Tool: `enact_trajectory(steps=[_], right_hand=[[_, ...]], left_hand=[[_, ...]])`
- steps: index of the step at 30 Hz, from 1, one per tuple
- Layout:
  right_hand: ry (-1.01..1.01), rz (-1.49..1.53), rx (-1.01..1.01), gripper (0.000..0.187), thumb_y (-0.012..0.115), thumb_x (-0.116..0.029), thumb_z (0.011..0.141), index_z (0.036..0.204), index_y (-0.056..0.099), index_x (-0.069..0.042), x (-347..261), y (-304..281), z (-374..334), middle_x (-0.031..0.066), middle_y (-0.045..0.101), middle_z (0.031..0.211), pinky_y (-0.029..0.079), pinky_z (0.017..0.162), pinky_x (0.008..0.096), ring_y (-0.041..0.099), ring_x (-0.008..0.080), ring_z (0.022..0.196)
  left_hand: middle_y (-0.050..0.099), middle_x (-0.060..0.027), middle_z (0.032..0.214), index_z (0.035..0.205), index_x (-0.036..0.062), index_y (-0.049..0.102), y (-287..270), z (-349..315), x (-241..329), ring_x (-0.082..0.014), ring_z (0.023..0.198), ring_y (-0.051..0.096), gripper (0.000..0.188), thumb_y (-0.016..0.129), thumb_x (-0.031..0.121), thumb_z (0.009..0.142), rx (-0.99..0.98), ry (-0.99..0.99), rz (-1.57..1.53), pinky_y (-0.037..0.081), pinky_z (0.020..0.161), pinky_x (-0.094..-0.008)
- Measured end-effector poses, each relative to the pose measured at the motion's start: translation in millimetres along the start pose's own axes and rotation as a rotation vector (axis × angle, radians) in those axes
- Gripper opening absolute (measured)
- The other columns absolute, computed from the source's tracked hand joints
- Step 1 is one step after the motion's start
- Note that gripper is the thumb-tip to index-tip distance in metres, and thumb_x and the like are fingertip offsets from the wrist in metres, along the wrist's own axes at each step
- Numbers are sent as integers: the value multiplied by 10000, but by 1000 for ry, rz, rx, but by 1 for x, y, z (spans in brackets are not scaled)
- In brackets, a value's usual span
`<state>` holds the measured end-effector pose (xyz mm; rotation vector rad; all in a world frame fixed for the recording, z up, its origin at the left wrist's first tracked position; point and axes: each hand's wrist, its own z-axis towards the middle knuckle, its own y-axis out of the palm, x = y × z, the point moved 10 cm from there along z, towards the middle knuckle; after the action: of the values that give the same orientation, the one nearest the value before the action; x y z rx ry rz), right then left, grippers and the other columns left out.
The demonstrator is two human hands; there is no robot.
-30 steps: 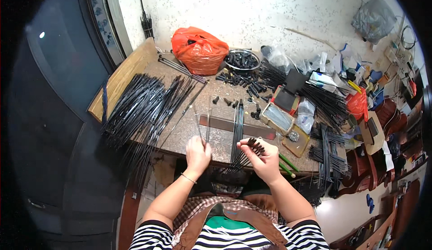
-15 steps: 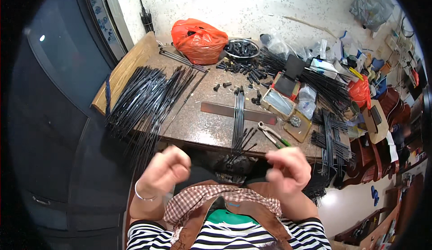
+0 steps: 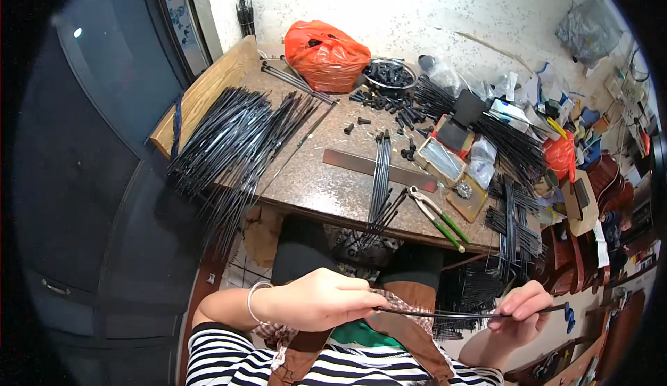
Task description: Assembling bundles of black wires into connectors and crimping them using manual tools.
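Left hand [image 3: 323, 299]: pinches one end of a thin black metal rod [image 3: 445, 313].
Right hand [image 3: 521, 309]: grips the rod's other end, level between both hands.

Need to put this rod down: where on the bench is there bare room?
Bare stone lies between the big rod pile on the left and the flat metal strip, reaching to the near edge. A smaller patch sits below the orange bag. The right half is crowded: bolts, boxes, pliers, more rods.

Left hand [image 3: 316, 300] and right hand [image 3: 520, 309] apart at chest height, fingers pinched
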<state>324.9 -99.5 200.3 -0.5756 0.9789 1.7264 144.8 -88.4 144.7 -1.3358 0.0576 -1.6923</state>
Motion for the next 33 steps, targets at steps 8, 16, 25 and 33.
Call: enact_trajectory(steps=[8, 16, 25, 33], right_hand=[[109, -161, -75, 404, 489, -304, 753, 916, 405, 55, 36, 35, 16, 171, 467, 799, 428, 401, 199, 514, 176, 520], [201, -470, 63, 395, 451, -238, 786, 1069, 364, 24, 66, -37, 17, 78, 504, 783, 426, 530, 197, 506, 115, 585], [418, -748, 277, 279, 406, -89, 806, 1069, 398, 5, 65, -107, -42, 84, 529, 805, 416, 590, 219, 521, 130, 664], [511, -799, 287, 303, 425, -105, 800, 1082, 391, 0, 74, -120, -49, 72, 530, 800, 405, 586, 208, 513, 114, 646]], left_hand=[[468, -61, 542, 728, 10, 538, -83, -17, 19, -186, 438, 464, 157, 546, -14, 573, 309, -11, 528, 376, 398, -269], [529, -177, 755, 810, 51, 527, -331, -149, -96, -315, 723, 518, 165, 458, 178, 731, 934, -745, 1168, 406, 603, -338], [489, -151, 824, 699, 67, 542, -419, -193, -218, -347, 753, 502, 168, 431, 191, 719, 952, -1068, 1362, 408, 630, -416], [492, -111, 823, 707, 87, 589, -410, -203, -236, -270, 822, 465, 179, 446, 194, 705, 847, -1196, 1452, 397, 680, -392]])
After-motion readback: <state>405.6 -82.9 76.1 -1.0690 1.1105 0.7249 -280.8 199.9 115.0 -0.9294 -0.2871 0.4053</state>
